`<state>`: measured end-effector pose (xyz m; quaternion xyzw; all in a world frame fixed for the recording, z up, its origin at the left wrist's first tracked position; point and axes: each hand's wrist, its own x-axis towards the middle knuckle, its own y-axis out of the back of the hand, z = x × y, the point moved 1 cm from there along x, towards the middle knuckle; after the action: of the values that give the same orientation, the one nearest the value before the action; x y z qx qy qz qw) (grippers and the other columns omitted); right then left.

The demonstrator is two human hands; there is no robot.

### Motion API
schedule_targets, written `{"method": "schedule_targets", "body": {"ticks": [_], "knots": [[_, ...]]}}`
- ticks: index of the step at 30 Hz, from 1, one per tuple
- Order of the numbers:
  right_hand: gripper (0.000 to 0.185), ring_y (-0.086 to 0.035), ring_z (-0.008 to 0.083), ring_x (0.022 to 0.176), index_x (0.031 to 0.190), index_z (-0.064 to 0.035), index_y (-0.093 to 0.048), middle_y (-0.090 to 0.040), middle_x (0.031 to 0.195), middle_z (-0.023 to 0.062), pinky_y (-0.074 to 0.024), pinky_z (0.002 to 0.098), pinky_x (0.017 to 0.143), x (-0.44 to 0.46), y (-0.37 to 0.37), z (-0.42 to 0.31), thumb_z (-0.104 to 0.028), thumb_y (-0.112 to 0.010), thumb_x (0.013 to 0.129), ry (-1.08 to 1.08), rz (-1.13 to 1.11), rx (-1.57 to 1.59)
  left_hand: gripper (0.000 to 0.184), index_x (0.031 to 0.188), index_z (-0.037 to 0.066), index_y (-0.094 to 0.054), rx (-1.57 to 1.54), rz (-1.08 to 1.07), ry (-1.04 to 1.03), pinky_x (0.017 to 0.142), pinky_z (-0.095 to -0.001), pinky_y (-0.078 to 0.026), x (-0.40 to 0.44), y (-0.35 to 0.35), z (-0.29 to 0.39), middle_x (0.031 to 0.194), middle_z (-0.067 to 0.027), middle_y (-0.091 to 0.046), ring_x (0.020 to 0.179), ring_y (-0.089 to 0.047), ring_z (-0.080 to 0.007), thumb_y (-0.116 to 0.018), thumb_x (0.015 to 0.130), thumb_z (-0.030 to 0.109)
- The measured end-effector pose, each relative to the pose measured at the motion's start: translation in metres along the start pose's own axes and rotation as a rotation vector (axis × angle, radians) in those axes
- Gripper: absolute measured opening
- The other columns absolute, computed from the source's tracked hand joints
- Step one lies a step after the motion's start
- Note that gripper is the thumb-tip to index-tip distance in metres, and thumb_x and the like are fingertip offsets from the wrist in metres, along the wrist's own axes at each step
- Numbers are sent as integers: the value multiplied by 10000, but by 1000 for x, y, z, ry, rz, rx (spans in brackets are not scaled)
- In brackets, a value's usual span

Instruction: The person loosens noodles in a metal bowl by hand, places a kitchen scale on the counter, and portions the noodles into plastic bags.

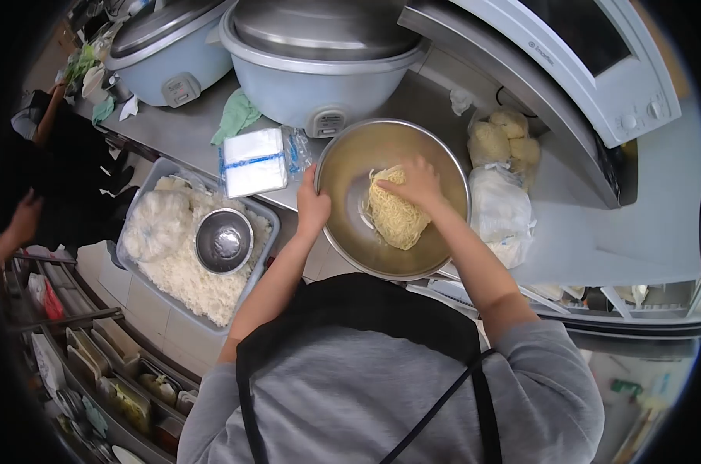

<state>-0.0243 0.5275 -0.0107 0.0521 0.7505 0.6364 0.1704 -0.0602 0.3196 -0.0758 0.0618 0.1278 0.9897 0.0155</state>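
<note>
A large metal mixing bowl (341, 166) sits at the counter's front edge, with a heap of thin yellow noodles (401, 220) inside. My left hand (313, 204) is closed on the bowl's left rim. Inside the bowl, my right hand (417, 185) grips the upper part of the noodles; its thumb lies over them, and some fingertips are blurred or hidden. Left of the bowl lies a stack of clear plastic bags (254, 161) with a blue band.
Two large rice cookers (327, 85) stand behind the bowl. At lower left, a grey tub (153, 282) holds white rice, a filled bag and a small metal bowl (224, 241). Bagged noodles (505, 143) lie to the right, below a microwave (583, 69) on a shelf. Another person (56, 178) stands at far left.
</note>
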Motion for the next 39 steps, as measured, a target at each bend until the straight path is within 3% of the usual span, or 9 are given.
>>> {"method": "schedule_targets", "body": {"ticks": [1,3,6,8,17,23,26,35,39], "knots": [[725,-281,290,1247,1281,-113,-361,-369,1287,174,-181,515,1019,9,-1,20,-479,-626,714,6,-6,-9,497,1209,-24,-400,-8,4,-7,911,-375,-363,-1,-1,-2,1127,-269,-500,1080,-470,-385,-436,714,-37],[740,-393,244,1162,1263,-60,-360,-422,1224,150,-334,404,962,32,-21,61,-307,-729,671,49,-523,970,498,1209,-19,-401,-6,-6,11,909,-376,-365,-2,0,1,1125,-268,-501,1077,-473,-383,-434,713,-39],[792,-438,227,1114,1263,-21,-299,-429,1206,132,-386,315,921,37,-33,60,-175,-764,639,-51,-580,1184,500,1206,-11,-406,4,-22,37,901,-373,-371,-1,1,3,1118,-264,-508,1070,-478,-380,-436,708,-43],[751,-451,233,1093,1233,-47,-340,-451,1174,129,-385,347,914,30,-46,44,-198,-763,632,-10,-561,1173,502,1203,-8,-410,2,-25,51,896,-370,-375,0,1,5,1112,-261,-512,1067,-481,-379,-439,704,-45],[830,-439,330,1007,1206,-142,-414,-463,1052,140,-381,395,857,-50,7,-51,-315,-777,479,333,75,114,435,1130,-15,-478,-43,-9,5,868,-357,-395,2,-2,1,1047,-232,-555,1013,-519,-362,-466,696,-43],[873,-377,371,1127,1270,-137,-356,-411,1179,163,-339,440,927,-51,-5,-42,-330,-764,522,350,187,-177,503,1214,-3,-405,12,-64,38,899,-339,-370,-1,-1,1,1096,-246,-529,1058,-500,-342,-471,716,-29],[868,-430,356,1113,1265,-126,-357,-432,1190,174,-357,429,930,-46,-5,-44,-342,-758,526,250,-150,117,461,1150,8,-461,-16,11,-20,858,-388,-396,-3,-1,3,1039,-236,-552,999,-513,-381,-450,691,-39],[823,-568,301,968,1271,-99,-343,-567,1055,194,-446,340,829,-8,66,15,-321,-725,577,103,-94,635,463,1161,8,-450,-17,-32,18,884,-387,-382,0,-2,3,1070,-237,-536,1031,-492,-379,-444,700,-36],[940,-520,339,1042,1353,-144,-218,-490,1156,252,-416,369,887,0,81,8,-335,-725,584,310,-241,323,459,1161,3,-449,-37,-35,12,889,-386,-378,1,-4,-3,1079,-235,-531,1041,-487,-375,-448,703,-33]]}}
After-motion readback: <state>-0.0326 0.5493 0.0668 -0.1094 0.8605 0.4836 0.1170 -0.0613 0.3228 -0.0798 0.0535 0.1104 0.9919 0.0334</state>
